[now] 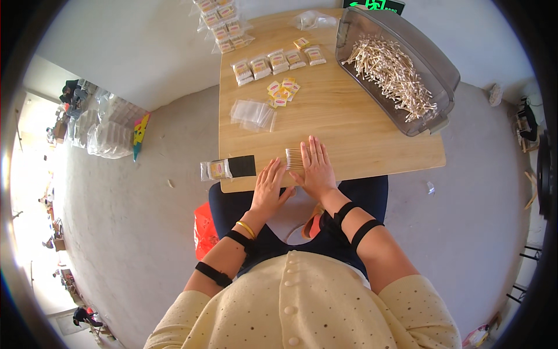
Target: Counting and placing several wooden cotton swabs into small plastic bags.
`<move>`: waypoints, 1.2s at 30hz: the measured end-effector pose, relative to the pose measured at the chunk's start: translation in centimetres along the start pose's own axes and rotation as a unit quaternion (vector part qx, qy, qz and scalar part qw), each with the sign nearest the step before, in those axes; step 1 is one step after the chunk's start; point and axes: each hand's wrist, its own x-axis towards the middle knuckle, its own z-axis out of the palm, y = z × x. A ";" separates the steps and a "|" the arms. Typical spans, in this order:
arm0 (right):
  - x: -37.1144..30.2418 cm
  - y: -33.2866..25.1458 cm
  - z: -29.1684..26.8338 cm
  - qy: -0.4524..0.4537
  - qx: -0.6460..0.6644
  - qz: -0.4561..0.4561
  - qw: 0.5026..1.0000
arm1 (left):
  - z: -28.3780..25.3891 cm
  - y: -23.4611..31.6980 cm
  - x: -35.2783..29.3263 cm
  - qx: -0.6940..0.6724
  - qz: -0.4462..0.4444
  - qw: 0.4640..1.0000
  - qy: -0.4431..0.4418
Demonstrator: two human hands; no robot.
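A row of cotton swabs (294, 158) lies side by side on the wooden table near its front edge, between my two hands. My right hand (318, 173) is flat with fingers stretched out, partly covering the right side of the row. My left hand (269, 185) rests at the row's left end, its fingers extended and holding nothing. Left of it, a bagged pack of swabs (218, 170) sits at the table's left edge beside a black strip (243, 166). Some swabs are hidden under my right hand.
A grey plastic bin (442, 87) of loose swabs (392, 75) stands at the back right. Clear bags (253, 115), yellow-and-white cards (283, 91) and a row of filled packs (278, 61) lie farther back. More packs (224, 26) are stacked at the far left corner.
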 end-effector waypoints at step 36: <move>-0.2 0.0 0.1 0.024 0.021 0.002 0.999 | 0.6 0.8 1.5 0.063 -0.032 0.997 0.031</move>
